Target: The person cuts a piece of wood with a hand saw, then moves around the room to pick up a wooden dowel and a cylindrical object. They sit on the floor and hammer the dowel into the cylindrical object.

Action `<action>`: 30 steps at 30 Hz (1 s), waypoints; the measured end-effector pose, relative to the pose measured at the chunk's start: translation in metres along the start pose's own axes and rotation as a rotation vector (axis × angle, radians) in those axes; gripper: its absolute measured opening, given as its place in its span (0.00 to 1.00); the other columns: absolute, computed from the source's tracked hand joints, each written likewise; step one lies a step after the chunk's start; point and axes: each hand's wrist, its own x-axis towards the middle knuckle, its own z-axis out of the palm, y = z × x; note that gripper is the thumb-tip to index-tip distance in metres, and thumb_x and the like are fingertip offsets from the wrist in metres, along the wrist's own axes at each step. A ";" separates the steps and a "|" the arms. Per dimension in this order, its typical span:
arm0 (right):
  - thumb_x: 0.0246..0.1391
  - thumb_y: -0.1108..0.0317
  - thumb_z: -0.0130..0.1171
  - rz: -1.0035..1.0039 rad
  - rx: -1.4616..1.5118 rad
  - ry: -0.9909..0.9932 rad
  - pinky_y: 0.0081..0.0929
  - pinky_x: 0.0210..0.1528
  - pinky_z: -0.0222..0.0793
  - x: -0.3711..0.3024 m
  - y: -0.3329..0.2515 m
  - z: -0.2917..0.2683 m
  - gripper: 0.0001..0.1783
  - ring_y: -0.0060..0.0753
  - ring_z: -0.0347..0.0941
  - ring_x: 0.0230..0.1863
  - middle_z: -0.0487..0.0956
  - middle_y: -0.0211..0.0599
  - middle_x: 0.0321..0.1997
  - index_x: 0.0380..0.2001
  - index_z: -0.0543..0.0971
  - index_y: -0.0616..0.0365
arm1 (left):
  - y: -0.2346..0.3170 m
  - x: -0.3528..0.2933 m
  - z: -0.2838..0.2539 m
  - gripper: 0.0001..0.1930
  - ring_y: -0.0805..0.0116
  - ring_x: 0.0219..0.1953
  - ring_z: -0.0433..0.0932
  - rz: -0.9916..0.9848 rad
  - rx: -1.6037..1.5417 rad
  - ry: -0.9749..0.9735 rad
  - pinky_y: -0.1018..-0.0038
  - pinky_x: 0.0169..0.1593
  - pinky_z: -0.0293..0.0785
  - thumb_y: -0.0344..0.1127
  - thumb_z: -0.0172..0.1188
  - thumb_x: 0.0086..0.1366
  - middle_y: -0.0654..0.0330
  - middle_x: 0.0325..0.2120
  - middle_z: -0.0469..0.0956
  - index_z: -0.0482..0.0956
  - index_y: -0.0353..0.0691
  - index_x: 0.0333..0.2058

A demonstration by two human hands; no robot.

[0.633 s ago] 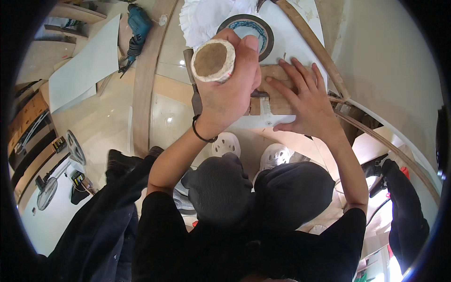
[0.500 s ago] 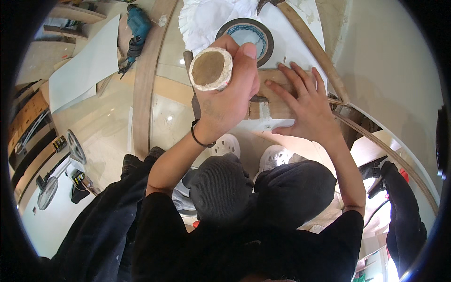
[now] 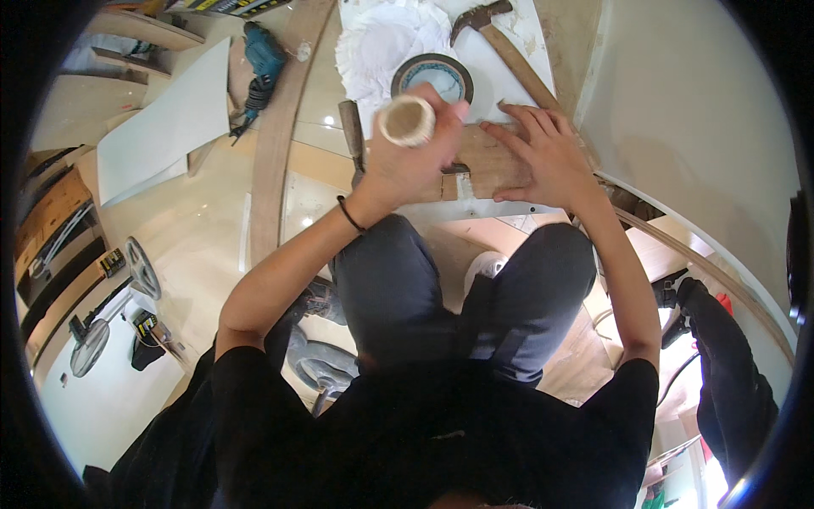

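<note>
My left hand (image 3: 415, 153) is closed around a thick round handle (image 3: 407, 120) held upright, its pale-rimmed end with a tan centre facing up. Whatever lies below the fist is mostly hidden. A dark metal piece (image 3: 455, 169) shows beside it against a brown wooden board (image 3: 490, 174). A pale strip (image 3: 464, 186) crosses the board next to that metal. Flat on the board's right part rests my right hand (image 3: 547, 157), fingers spread. Just beyond my left hand lies a roll of dark tape (image 3: 465, 78). A wooden-handled tool (image 3: 352, 131) lies left of the board.
A claw hammer (image 3: 517, 64) lies on a white panel (image 3: 487, 110), near a crumpled white cloth (image 3: 386, 42). Further left are a long wooden plank (image 3: 284, 127), a teal power drill (image 3: 261, 64) and a white sheet (image 3: 161, 119). A wall (image 3: 678, 110) rises at the right; another person's leg (image 3: 729, 356) is nearby.
The handle's end looks smaller and sits further from the head, still in my left hand. My right hand stays on the board. The view has shifted, showing the whole hammer and more of my knees.
</note>
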 end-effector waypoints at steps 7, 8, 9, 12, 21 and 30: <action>0.31 0.48 0.75 -0.014 -0.019 -0.023 0.39 0.62 0.58 0.014 0.008 -0.010 0.45 0.41 0.64 0.59 0.72 0.38 0.56 0.57 0.74 0.44 | 0.004 0.015 0.021 0.14 0.82 0.15 0.63 -0.084 -0.043 0.132 0.79 0.19 0.58 0.30 0.58 0.67 0.69 0.14 0.66 0.65 0.41 0.22; 0.32 0.51 0.74 0.002 -0.017 -0.047 0.38 0.61 0.59 0.015 0.008 -0.010 0.42 0.41 0.65 0.58 0.72 0.37 0.54 0.57 0.74 0.44 | 0.002 0.018 0.023 0.14 0.82 0.17 0.64 -0.119 -0.095 0.192 0.78 0.20 0.59 0.30 0.59 0.66 0.70 0.14 0.66 0.67 0.40 0.22; 0.34 0.53 0.74 0.014 -0.005 -0.048 0.38 0.60 0.61 0.017 0.008 -0.010 0.40 0.41 0.66 0.57 0.73 0.37 0.52 0.56 0.75 0.44 | 0.000 0.019 0.024 0.13 0.82 0.18 0.65 -0.160 -0.152 0.258 0.78 0.21 0.60 0.31 0.59 0.65 0.71 0.15 0.67 0.68 0.40 0.22; 0.31 0.57 0.76 0.095 0.011 -0.069 0.38 0.57 0.65 0.025 0.008 -0.008 0.40 0.44 0.67 0.55 0.71 0.39 0.47 0.53 0.75 0.46 | -0.004 0.019 0.027 0.12 0.81 0.13 0.62 -0.121 -0.247 0.336 0.78 0.16 0.56 0.29 0.58 0.66 0.69 0.13 0.65 0.66 0.41 0.24; 0.48 0.58 0.67 0.408 -0.043 0.354 0.44 0.49 0.72 0.056 0.033 0.011 0.28 0.53 0.73 0.51 0.74 0.47 0.48 0.53 0.73 0.52 | -0.021 0.034 0.030 0.10 0.79 0.15 0.67 -0.116 -0.213 0.531 0.77 0.18 0.60 0.28 0.57 0.62 0.67 0.15 0.70 0.71 0.39 0.21; 0.58 0.51 0.58 0.595 0.025 0.174 0.49 0.49 0.73 0.071 0.055 -0.002 0.25 0.60 0.76 0.47 0.75 0.59 0.49 0.48 0.70 0.62 | -0.008 0.021 0.021 0.11 0.78 0.13 0.67 -0.107 -0.390 0.493 0.78 0.16 0.59 0.28 0.58 0.63 0.66 0.13 0.68 0.68 0.40 0.22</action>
